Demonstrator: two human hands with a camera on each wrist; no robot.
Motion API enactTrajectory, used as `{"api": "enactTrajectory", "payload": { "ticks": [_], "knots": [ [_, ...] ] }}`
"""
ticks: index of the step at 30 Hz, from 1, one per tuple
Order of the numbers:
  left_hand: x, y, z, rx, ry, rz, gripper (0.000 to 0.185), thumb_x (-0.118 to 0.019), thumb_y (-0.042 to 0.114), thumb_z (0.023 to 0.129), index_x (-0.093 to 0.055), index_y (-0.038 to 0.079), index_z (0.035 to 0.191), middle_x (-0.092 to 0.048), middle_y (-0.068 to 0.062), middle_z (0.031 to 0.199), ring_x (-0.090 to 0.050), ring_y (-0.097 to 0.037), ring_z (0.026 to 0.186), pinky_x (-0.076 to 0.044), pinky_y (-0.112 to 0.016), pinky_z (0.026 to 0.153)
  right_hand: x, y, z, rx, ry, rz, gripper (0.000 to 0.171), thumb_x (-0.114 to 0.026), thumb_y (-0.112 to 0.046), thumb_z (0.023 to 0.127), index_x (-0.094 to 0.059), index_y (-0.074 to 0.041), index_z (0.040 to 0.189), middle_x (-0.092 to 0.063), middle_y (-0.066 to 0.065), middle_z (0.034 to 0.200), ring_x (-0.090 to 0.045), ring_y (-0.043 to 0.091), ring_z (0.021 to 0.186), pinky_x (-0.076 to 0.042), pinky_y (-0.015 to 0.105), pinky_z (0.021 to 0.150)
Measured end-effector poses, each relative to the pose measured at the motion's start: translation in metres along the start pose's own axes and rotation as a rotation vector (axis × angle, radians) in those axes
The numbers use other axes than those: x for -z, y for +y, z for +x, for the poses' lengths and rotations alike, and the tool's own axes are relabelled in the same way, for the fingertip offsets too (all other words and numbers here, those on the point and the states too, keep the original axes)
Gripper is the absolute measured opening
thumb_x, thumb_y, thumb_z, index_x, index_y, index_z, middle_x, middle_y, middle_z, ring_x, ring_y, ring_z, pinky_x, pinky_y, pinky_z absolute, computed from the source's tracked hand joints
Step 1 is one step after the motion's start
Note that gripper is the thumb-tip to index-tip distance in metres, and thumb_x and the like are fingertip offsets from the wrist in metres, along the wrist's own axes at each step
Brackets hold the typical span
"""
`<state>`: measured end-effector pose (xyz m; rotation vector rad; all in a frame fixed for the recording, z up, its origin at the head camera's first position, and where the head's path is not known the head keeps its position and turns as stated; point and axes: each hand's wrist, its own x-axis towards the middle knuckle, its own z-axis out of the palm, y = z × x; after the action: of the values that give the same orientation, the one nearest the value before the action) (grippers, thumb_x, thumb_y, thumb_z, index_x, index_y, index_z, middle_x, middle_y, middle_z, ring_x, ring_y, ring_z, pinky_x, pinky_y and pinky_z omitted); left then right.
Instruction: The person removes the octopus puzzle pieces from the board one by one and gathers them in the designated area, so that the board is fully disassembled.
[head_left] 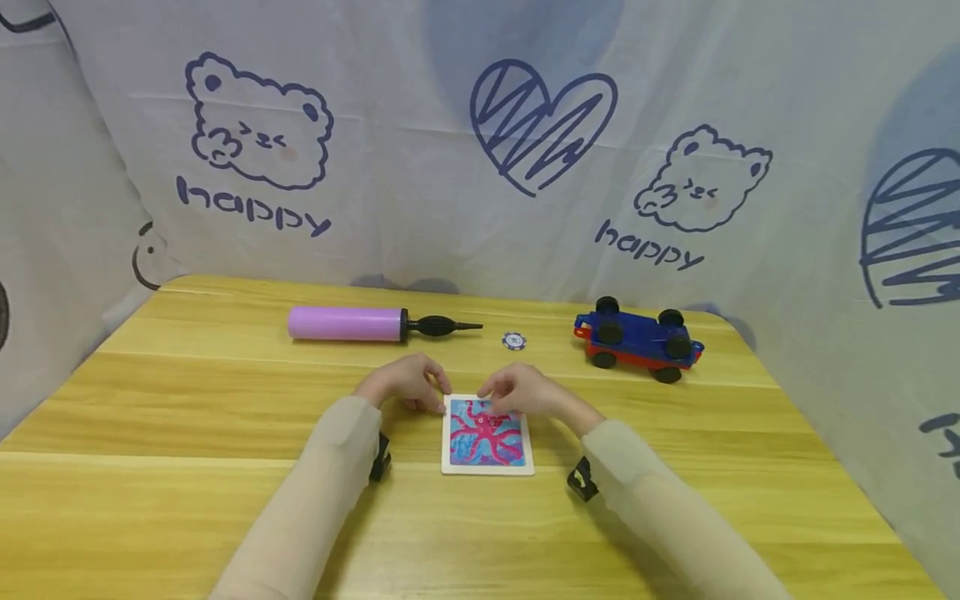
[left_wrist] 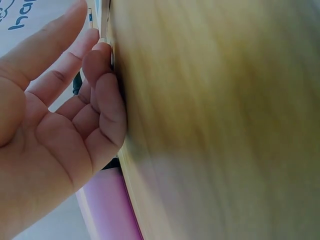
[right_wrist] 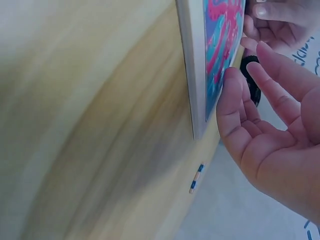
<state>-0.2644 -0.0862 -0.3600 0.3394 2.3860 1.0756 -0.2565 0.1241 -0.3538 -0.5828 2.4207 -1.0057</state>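
Lying flat near the middle of the wooden surface, the white-framed square octopus puzzle board looks light and stiff; both hands touch its far edge with relaxed fingers, gripping nothing.

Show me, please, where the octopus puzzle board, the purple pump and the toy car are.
octopus puzzle board (head_left: 487,442): head view, middle of the picture face.
purple pump (head_left: 345,323): head view, middle of the barrel.
toy car (head_left: 637,336): head view, blue body.
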Motion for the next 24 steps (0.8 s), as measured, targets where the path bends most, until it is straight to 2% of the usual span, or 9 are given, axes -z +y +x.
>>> {"api": "enactTrajectory", "payload": {
  "ticks": [9, 16, 24],
  "knots": [
    [0.0, 0.003, 0.002, 0.02, -0.006, 0.048, 0.02, -0.072, 0.005, 0.073, -0.061, 0.004, 0.089, -0.05, -0.003, 0.061, -0.046, -0.012, 0.054, -0.04, -0.022, 0.05, -0.01, -0.007, 0.011, -0.032, -0.007, -0.05, 0.024, -0.07, -0.004, 0.076, -0.066, -0.003, 0.099, -0.056, 0.001, 0.068, -0.046, 0.009, 0.053, -0.039, 0.019, 0.047],
    [-0.002, 0.004, 0.003, 0.031, -0.016, 0.047, 0.022, -0.072, 0.006, 0.073, -0.059, 0.004, 0.09, -0.05, -0.005, 0.064, -0.046, -0.012, 0.054, -0.04, -0.022, 0.05, -0.015, -0.006, 0.014, -0.036, 0.013, -0.068, 0.024, -0.074, -0.004, 0.071, -0.064, -0.004, 0.094, -0.052, 0.001, 0.067, -0.044, 0.009, 0.058, -0.039, 0.018, 0.054],
    [-0.003, 0.007, 0.002, 0.055, -0.025, 0.06, 0.027, -0.074, 0.009, 0.072, -0.056, 0.005, 0.091, -0.05, -0.005, 0.069, -0.045, -0.013, 0.057, -0.04, -0.023, 0.051, -0.017, -0.007, 0.016, -0.055, 0.038, -0.082, 0.025, -0.075, -0.003, 0.069, -0.063, -0.006, 0.09, -0.05, 0.002, 0.067, -0.043, 0.011, 0.059, -0.038, 0.02, 0.055]
  ]
}}
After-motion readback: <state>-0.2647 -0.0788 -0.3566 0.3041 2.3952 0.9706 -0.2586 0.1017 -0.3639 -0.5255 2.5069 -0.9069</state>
